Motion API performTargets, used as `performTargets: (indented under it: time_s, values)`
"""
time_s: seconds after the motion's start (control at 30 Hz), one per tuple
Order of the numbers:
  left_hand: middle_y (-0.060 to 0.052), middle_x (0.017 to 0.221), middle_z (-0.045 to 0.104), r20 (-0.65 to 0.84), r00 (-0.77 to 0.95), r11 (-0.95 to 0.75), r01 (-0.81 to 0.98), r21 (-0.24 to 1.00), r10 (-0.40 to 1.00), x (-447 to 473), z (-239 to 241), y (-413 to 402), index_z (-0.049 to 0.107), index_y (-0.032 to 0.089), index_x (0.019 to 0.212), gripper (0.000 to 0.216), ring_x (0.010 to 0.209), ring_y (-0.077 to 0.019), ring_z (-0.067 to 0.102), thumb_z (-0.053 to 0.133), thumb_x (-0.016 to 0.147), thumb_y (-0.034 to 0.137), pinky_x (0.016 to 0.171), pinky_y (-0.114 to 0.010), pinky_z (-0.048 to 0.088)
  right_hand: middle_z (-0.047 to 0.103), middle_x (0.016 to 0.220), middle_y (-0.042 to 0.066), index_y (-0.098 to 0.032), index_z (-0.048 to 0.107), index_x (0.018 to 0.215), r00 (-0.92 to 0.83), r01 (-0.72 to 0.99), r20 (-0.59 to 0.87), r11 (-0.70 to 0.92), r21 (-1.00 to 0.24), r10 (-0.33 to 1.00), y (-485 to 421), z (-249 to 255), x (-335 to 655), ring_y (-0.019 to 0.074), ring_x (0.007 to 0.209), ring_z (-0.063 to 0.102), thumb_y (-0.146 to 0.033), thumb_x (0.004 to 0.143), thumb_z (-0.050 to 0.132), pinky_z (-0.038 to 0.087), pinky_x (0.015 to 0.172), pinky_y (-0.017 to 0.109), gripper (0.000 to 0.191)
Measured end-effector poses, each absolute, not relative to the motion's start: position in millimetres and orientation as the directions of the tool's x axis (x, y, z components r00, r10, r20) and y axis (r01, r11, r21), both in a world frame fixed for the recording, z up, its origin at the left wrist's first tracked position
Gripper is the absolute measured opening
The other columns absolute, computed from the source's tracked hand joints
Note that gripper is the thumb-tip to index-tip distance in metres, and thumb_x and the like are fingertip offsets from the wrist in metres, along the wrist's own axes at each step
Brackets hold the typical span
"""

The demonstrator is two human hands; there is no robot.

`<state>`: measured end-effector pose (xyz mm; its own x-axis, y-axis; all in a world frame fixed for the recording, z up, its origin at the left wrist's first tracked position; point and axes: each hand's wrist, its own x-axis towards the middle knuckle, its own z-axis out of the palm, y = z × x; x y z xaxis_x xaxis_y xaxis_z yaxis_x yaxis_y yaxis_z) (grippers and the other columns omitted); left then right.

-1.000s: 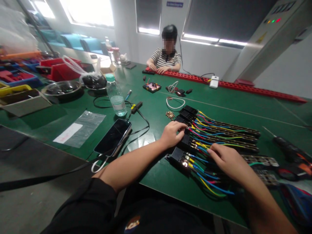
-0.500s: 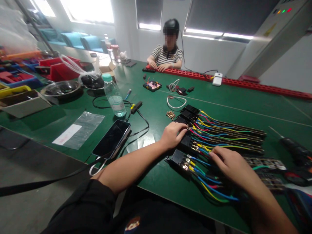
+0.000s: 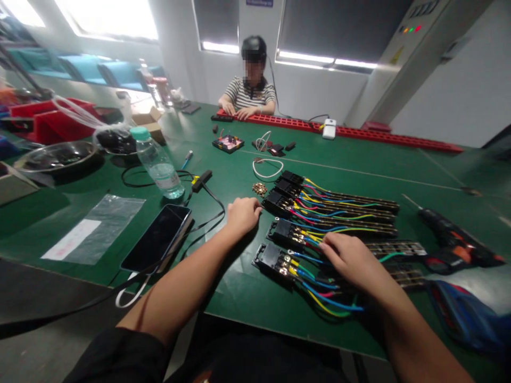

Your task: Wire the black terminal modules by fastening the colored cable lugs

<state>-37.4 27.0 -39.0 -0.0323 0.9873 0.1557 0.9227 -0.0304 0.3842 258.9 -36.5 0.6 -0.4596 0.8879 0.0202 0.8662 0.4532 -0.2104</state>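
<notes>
Green was the bench [image 3: 235,287], and a gold pile [image 3: 260,189] of small bits lay loose on it. Black blocks [image 3: 275,258] with bright wires [image 3: 309,259] sat in a row, from just right of the gold pile down toward you. Long strips [image 3: 395,248] lay farther right of it.

Your left hand [image 3: 243,215] was on your side of the gold pile, just beside one block. Its fingers were bent, and you could not tell from this side if its grip held a bit. Your right hand [image 3: 349,256] was right of the gold pile and nearer you, with its fingertips at the wires. Its grip looked narrow, but you could not tell if it pinched a wire.

Your left hand was so near the gold pile that a bump could have sent bits rolling under a block. The wires lay close and crossed, so you might have picked the wrong one, or tugged a block crooked.

A black cord [image 3: 48,319] ran across the phone [image 3: 157,239], left of the gold pile, close to your left arm. If your arm had caught it, the phone could have slid. The bottle [image 3: 160,171], also left of the gold pile, might have tipped and wet the phone if the cord had jerked.
</notes>
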Motion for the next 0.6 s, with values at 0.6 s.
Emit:
performTargets:
  time_s: [0.6]
  values:
    - [-0.006,0.087,0.072,0.297,0.049,-0.176,0.892,0.416,0.954,-37.6,-8.4,-52.8,0.071,0.021,0.100,0.023,0.079,-0.0220,0.067,0.059,0.096,0.041,0.067,-0.032,0.049,0.068,0.074,0.005,-0.024,0.059,0.078,-0.485,0.847,0.016,0.474,-0.240,0.874,-25.0,-4.7,265.5,0.0225,0.069,0.064,-0.045,0.097,0.041,0.044,0.066,0.034,0.033]
